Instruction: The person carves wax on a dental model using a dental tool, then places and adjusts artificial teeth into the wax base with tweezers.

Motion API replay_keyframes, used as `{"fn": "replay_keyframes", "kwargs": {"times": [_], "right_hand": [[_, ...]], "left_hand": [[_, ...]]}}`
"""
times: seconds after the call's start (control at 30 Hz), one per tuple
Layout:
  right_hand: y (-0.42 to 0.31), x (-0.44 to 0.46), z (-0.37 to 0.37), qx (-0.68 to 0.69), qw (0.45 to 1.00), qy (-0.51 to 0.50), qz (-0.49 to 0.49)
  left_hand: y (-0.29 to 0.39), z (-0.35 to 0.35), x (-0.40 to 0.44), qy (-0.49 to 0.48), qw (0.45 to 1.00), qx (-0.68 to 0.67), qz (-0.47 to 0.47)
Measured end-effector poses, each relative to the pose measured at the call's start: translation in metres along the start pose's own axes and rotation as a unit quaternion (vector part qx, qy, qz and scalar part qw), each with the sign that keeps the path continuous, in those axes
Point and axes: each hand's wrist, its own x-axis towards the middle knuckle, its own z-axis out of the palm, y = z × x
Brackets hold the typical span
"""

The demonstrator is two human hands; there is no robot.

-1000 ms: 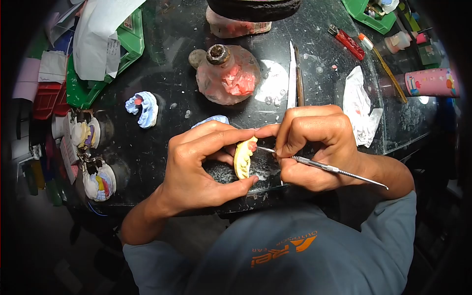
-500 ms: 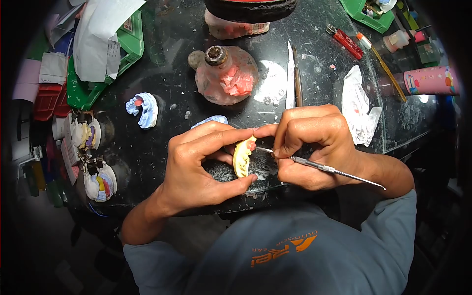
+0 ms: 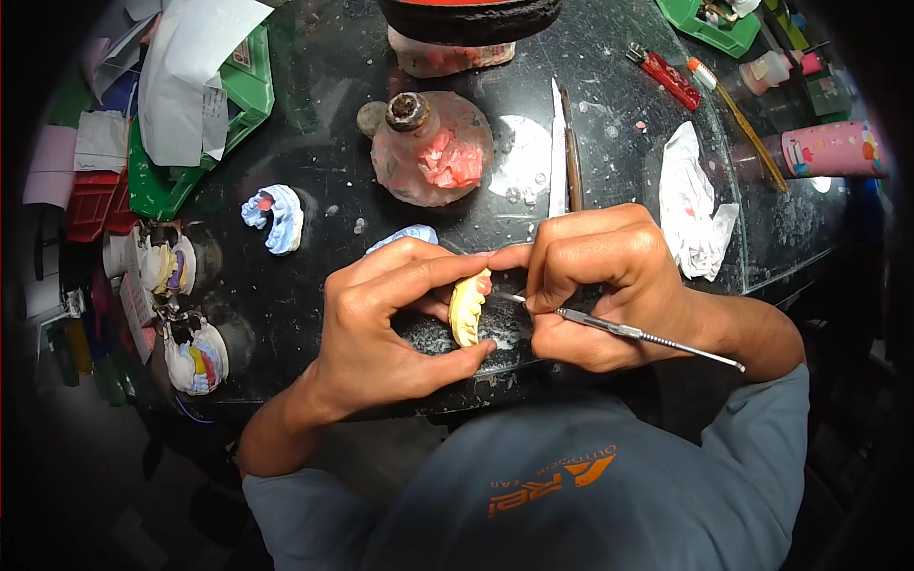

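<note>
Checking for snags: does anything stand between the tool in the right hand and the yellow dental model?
Nothing visible does: the tool points toward the pink patch on the yellow dental model.

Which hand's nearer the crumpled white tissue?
Right. The right hand, holding a slim silver metal tool, is just left of the tissue; the left hand, holding a curved yellow dental cast, is farther left.
</note>
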Motion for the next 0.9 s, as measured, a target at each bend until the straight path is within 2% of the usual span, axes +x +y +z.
{"fn": "replay_keyframes", "kwargs": {"times": [0.57, 0.9], "right_hand": [[-0.0010, -0.0010, 0.0011, -0.006, 1.000, 0.008, 0.009], [-0.0008, 0.0021, 0.0042, 0.012, 0.998, 0.066, 0.018]], "left_hand": [[-0.0018, 0.0034, -0.0015, 0.010, 1.000, 0.026, 0.009], [0.0026, -0.0003, 0.0011, -0.015, 0.997, -0.054, -0.044]]}}
